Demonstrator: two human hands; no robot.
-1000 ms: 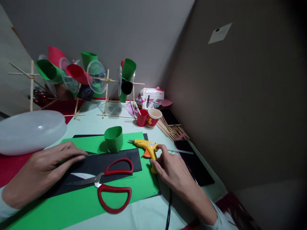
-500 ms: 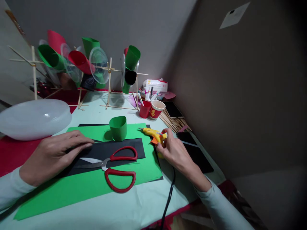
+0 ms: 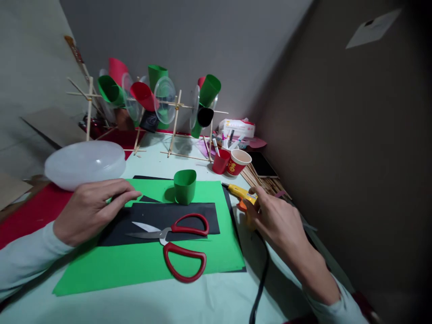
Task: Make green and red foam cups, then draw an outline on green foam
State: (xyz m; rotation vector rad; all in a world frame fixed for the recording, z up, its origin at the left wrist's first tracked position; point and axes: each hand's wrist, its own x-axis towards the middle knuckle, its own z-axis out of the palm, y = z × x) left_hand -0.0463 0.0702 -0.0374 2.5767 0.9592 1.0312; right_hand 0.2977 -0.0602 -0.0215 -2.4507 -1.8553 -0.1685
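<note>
My right hand (image 3: 278, 220) is closed on a yellow glue gun (image 3: 240, 192) with an orange trigger, at the right edge of the green sheet. Its nozzle points left; a black cord (image 3: 261, 281) runs below. My left hand (image 3: 97, 209) hovers by the left end of a black paper strip (image 3: 182, 209), thumb and fingertips pressed together; anything between them is hidden. Red-handled scissors (image 3: 165, 234) lie partly spread across the black paper. A small green paper cup (image 3: 185, 188) stands upright behind it, on the green sheet (image 3: 145, 265).
Stick frames (image 3: 174, 126) carrying clear discs and coloured cups stand at the back. A translucent balloon (image 3: 84, 164) lies left. At back right are a red cup (image 3: 220, 163) of markers, a paper cup (image 3: 239, 163), sticks (image 3: 258, 175) and a dark tablet (image 3: 263, 164).
The view has swung left, so the scene sits farther right. My left hand has drawn up and left from the black paper. My right hand stays on the glue gun, which has shifted slightly right.
</note>
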